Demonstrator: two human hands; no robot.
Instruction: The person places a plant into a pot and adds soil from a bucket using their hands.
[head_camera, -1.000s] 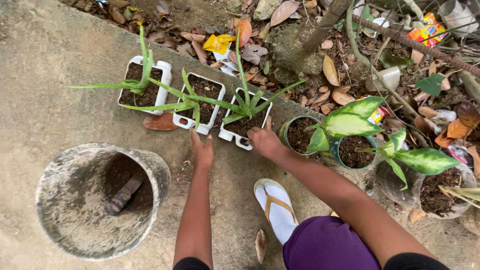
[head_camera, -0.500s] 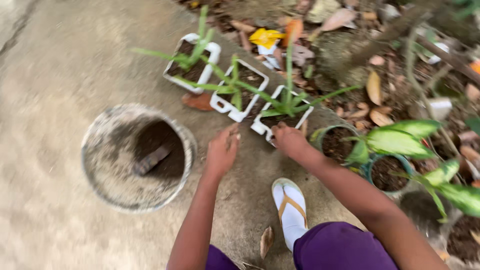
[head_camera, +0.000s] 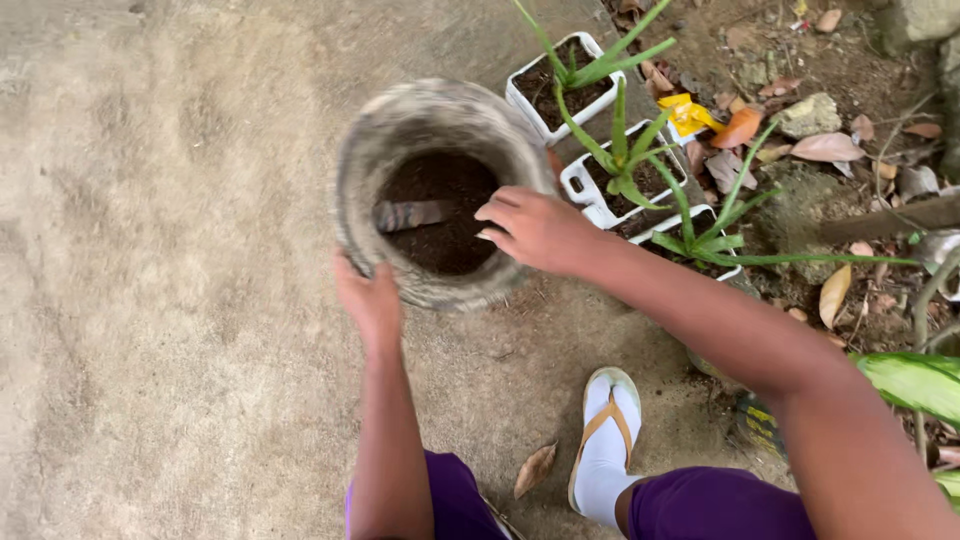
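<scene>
Standing in the upper middle of the frame, a grey soil-filled bucket (head_camera: 440, 190) is flanked by both hands. Its lower left rim is touched by the left hand (head_camera: 368, 298), grip released; the right hand (head_camera: 535, 228) is held over its right rim, fingers loosely curled, grasping nothing. White planters (head_camera: 600, 190) are seen just beside it.

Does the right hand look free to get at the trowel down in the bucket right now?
Probably yes. The right hand hovers over the rim of the bucket, whose mouth is open, and the trowel lies exposed on the soil with nothing over it. The left hand is at the near rim, out of the way.
</scene>
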